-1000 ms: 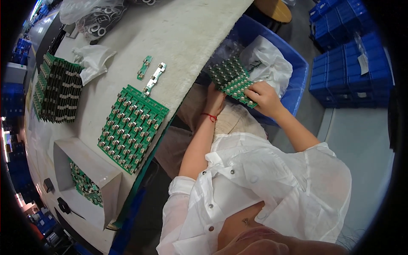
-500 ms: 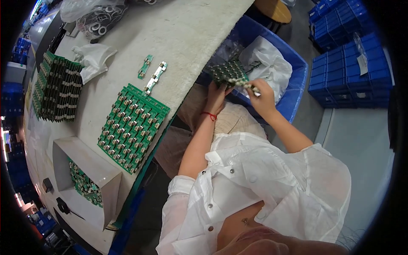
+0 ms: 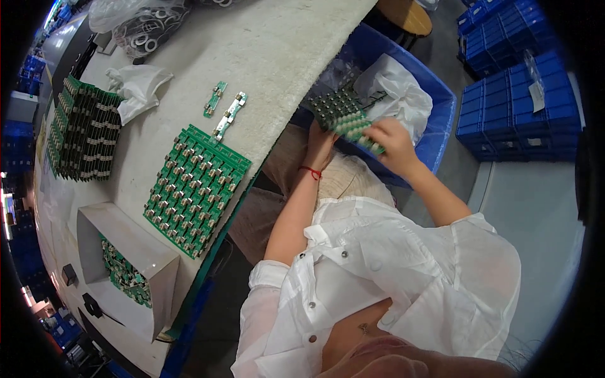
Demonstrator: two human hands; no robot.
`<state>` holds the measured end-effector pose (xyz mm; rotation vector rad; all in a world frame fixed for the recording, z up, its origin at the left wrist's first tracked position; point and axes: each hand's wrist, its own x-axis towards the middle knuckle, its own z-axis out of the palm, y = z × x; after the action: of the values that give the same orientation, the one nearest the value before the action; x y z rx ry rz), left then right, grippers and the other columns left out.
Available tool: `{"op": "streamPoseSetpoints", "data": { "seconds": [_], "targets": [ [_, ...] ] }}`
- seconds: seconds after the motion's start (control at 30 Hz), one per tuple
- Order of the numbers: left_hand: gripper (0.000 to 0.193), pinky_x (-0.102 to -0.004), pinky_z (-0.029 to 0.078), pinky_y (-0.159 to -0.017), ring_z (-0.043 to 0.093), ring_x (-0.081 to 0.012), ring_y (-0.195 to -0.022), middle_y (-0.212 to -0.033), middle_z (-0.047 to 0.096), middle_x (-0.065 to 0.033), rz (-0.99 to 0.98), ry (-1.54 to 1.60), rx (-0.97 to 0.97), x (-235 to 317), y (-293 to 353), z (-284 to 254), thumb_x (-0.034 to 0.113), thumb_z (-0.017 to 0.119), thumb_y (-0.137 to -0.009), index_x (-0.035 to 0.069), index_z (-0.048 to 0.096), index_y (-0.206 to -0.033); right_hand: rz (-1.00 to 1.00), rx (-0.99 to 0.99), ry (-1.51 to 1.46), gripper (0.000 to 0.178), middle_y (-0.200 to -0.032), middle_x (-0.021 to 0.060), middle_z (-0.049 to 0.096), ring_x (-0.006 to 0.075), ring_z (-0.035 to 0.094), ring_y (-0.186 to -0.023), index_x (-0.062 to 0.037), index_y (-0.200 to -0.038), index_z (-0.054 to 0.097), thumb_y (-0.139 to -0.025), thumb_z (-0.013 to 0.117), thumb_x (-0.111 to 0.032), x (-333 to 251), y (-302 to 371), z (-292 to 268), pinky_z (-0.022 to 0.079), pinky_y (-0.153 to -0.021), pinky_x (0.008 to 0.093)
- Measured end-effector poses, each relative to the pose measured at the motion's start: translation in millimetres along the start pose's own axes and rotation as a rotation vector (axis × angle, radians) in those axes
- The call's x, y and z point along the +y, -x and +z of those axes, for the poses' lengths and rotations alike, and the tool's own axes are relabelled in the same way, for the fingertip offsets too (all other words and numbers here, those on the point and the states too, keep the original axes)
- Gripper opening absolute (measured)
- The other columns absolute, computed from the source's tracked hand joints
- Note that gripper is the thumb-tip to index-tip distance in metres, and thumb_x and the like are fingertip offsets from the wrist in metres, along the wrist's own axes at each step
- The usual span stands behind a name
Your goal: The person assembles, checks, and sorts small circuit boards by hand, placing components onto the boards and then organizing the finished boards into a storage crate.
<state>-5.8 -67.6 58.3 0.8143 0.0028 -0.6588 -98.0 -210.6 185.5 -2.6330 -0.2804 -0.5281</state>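
Single head-worn fisheye view, looking steeply down from close above, worktable (image 3: pixel 296 57) left, floor (image 3: pixel 535 208) right

An electronics assembly workshop, as I see it from the head camera.

I see a long workbench (image 3: pixel 189 69) loaded with green circuit-board panels (image 3: pixel 195 189), a rack of stacked boards (image 3: pixel 82 132), a blue plastic crate (image 3: pixel 435 126) and shelves of small blue parts bins (image 3: pixel 517 82).
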Motion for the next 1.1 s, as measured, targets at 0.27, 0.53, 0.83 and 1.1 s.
{"op": "streamPoseSetpoints", "data": {
  "seconds": [0.27, 0.53, 0.83, 1.1],
  "targets": [
    [0.036, -0.0279, 0.050, -0.081, 0.059, -0.0121, -0.102, -0.115, 0.060, -0.0051, 0.032, -0.077, -0.051, -3, -4, -4, 0.007, 0.059, -0.089, 0.003, 0.051, -0.124, -0.052, -0.139, 0.076, 0.037, -0.087, 0.0091, 0.058, 0.0298, 0.057, -0.083, -0.0054, -0.096, 0.061, -0.060, 0.069, -0.001, -18, 2, 16, 0.045, -0.071, 0.0402],
    [0.027, -0.0335, 0.054, -0.090, 0.059, -0.0182, -0.106, -0.118, 0.057, -0.0091, -0.043, 0.055, -0.012, 5, 1, 4, 0.005, 0.048, -0.096, 0.001, 0.049, -0.123, 0.811, 0.456, -0.502, 0.026, -0.081, 0.0051, 0.065, 0.0118, 0.057, -0.075, 0.0014, -0.091, 0.064, -0.089, 0.067, -0.024, -3, -3, 31, 0.046, -0.069, 0.0276],
    [0.028, -0.0370, 0.056, -0.091, 0.059, -0.0220, -0.107, -0.116, 0.057, -0.0110, -0.029, 0.087, -0.036, 6, -2, -3, 0.000, 0.046, -0.094, 0.001, 0.048, -0.122, 0.174, 0.068, 0.029, 0.022, -0.087, 0.0101, 0.061, 0.0261, 0.059, -0.081, -0.0031, -0.092, 0.063, -0.071, 0.071, -0.005, 30, -3, -14, 0.047, -0.071, 0.0343],
    [0.026, -0.0318, 0.057, -0.082, 0.063, -0.0172, -0.098, -0.113, 0.060, -0.0082, -0.034, 0.132, 0.025, 9, 0, -2, 0.002, 0.048, -0.093, 0.004, 0.052, -0.118, -0.155, -0.196, 0.280, 0.043, -0.091, 0.0069, 0.056, 0.0250, 0.055, -0.087, -0.0074, -0.098, 0.060, -0.057, 0.070, -0.003, 23, 10, -1, 0.044, -0.075, 0.0356]
  ]
}}
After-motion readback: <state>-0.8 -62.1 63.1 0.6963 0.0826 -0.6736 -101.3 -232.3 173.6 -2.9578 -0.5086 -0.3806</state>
